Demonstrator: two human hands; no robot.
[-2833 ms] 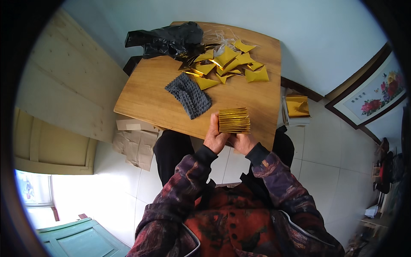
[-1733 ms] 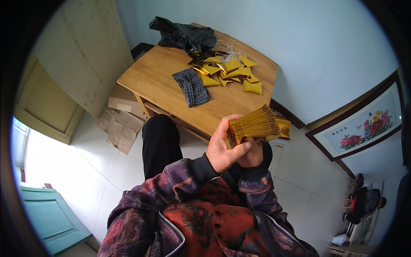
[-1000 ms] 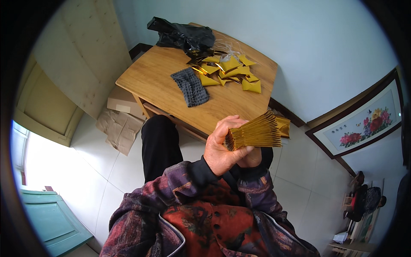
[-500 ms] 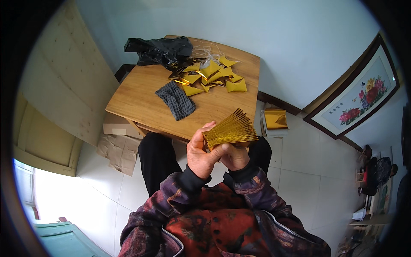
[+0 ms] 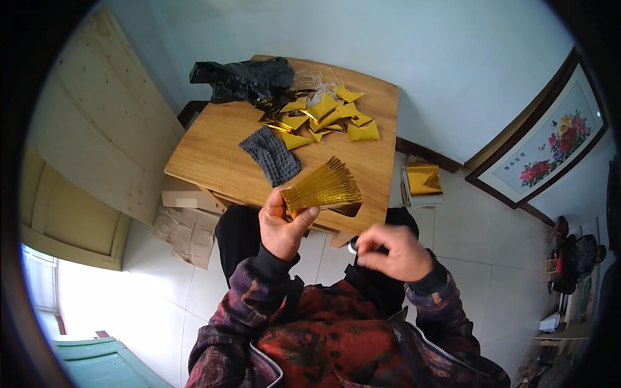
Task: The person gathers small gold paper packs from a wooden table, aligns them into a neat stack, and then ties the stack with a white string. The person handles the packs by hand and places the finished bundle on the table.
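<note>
My left hand [image 5: 281, 229] is closed on a fanned stack of gold foil paper sheets [image 5: 326, 189], pinching its narrow end with the thumb in front. The sheets spread out to the right, above the table's near edge. Apart from the stack, to its lower right, my right hand [image 5: 400, 252] is slightly blurred. Its fingers are half curled, with a gap between them and the thumb, and I see nothing in it.
Several folded gold paper pieces [image 5: 362, 132] lie on the wooden table [image 5: 213, 145], near a grey knitted cloth [image 5: 270, 156] and black plastic bag [image 5: 246, 77]. Gold sheets [image 5: 424, 179] sit on a floor stack to the right. Flattened cardboard [image 5: 184, 236] lies at left.
My right hand has let go of the gold stack and moved right and down. My left hand, still holding the stack, has shifted a little left.
</note>
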